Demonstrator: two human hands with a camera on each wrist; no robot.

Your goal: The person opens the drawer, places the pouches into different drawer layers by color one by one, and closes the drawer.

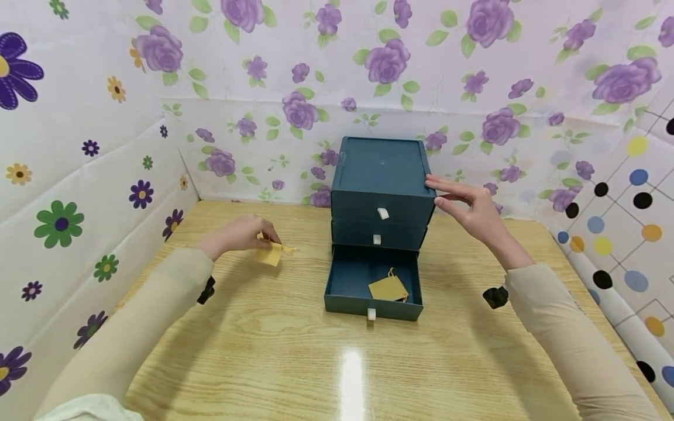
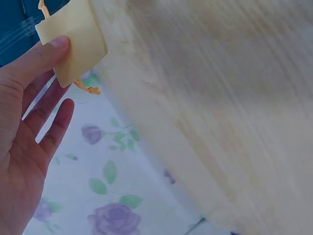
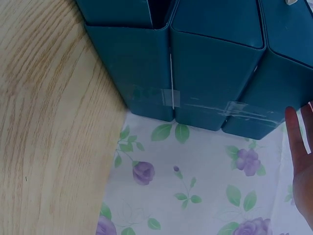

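Observation:
My left hand point(image 1: 244, 234) pinches a small yellow tag point(image 2: 73, 44) between thumb and fingers, above the table left of the drawer unit. Orange cord shows at two ends of the tag. The dark blue drawer unit point(image 1: 383, 166) has three stacked drawers with small white pulls. Its bottom drawer point(image 1: 344, 305) is pulled out, and another yellow tag point(image 1: 388, 289) with orange cord lies inside. The two upper drawers are closed. My right hand point(image 1: 476, 213) rests its nearly straight fingers on the unit's top right edge, holding nothing.
The unit stands on a wood-grain table point(image 1: 274, 356) near the back wall, which is covered by a purple-flowered cloth point(image 1: 300, 111). Patterned cloth also hangs on the left and right sides. Clear tape point(image 3: 210, 105) runs across the unit's side.

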